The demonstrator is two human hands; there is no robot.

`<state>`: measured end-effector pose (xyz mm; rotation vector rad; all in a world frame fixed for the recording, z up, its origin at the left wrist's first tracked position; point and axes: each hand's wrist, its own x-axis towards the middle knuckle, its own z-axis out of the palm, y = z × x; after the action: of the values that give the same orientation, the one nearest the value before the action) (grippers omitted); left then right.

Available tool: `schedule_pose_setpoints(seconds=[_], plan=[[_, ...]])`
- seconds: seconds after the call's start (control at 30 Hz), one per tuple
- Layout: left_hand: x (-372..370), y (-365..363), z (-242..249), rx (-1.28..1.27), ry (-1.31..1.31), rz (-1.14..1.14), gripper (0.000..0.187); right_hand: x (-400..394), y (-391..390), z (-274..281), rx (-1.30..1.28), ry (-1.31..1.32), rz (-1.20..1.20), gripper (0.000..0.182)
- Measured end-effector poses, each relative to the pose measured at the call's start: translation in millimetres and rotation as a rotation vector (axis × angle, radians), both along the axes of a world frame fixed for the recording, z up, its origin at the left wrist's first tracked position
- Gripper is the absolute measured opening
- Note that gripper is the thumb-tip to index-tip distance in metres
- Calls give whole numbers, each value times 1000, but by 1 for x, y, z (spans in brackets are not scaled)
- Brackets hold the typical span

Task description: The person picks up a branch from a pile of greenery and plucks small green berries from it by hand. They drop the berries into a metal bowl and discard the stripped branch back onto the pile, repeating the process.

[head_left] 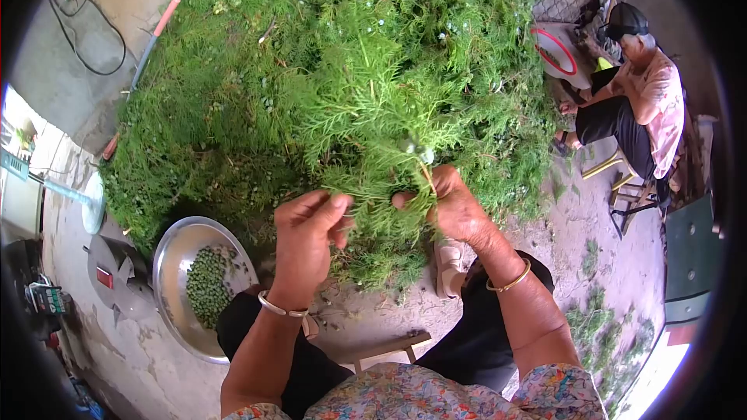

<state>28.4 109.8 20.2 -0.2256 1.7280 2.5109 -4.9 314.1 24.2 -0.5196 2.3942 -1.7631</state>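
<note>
My right hand [457, 210] is closed around the stem of a feathery green conifer branch [372, 101], which fans out upward and to the left. Pale bluish cones [424, 155] show on it just above my fingers. Left of the branch, my left hand [307, 225] has its thumb and fingers drawn together. Whatever may be between those fingertips is too small to make out. A metal basin [165, 272] stands on the floor to my left, with a heap of small green cones [207, 286] inside.
A large pile of cut conifer branches [210, 101] lies ahead. To the right, a co-worker [642, 93] sits on a low stool near a red-rimmed basin [574, 58]. A fan [93, 201] stands at the left. Loose greenery [595, 327] lies on the floor at right.
</note>
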Motion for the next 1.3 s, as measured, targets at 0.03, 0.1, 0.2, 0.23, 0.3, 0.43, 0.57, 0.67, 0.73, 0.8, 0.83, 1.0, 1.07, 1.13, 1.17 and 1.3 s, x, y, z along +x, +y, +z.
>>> schedule_pose_setpoints(seconds=[0.03, 0.1, 0.2, 0.23, 0.3, 0.43, 0.57, 0.67, 0.73, 0.8, 0.83, 1.0, 1.07, 1.13, 1.17, 1.3], plan=[[-1, -2, -1, -20, 28, 33, 16, 2, -2, 0, 48, -75, 18, 16], [-2, -5, -2, -19, 73, 74, 15, 4, -8, -5, 3, -45, 52, 15], [-5, -5, 0, -9, 79, 159, 14, 2, -14, -21, -40, 10, 86, 14], [-7, -5, -2, -8, 113, 212, 15, 2, -16, -21, -15, -17, 77, 14], [-11, -9, -7, 40, 105, 272, 12, 1, -22, -20, -14, 12, 78, 11], [-26, -45, -1, 173, -13, 399, 7, 3, -20, -18, 114, 84, 28, 10], [-32, -85, -2, 493, 167, 26, 20, 8, -20, -12, 396, 143, -83, 3], [-19, -65, 7, 540, 148, -220, 29, 13, -20, -15, 516, 144, -149, 7], [-16, -58, -4, 599, 121, -246, 26, 16, -20, -10, 588, 131, -132, 10], [-10, -43, 3, 337, 88, -154, 20, 18, -20, -9, 662, 124, -118, 12], [-9, -38, 8, 212, 61, -161, 17, 18, -20, -10, 685, 128, -116, 13], [-1, -14, 17, -217, -79, -221, 21, 15, -22, -16, 687, 136, -92, 15], [-1, -11, 8, -126, -80, -253, 22, 14, -23, -19, 690, 133, -57, 15], [0, -6, 13, -235, -102, -255, 23, 15, -24, -19, 704, 143, -41, 15], [-1, -5, 9, -217, -99, -249, 23, 15, -24, -18, 716, 155, -30, 15], [-2, -1, 7, -278, -71, -254, 20, 17, -26, -13, 716, 155, -23, 13]])
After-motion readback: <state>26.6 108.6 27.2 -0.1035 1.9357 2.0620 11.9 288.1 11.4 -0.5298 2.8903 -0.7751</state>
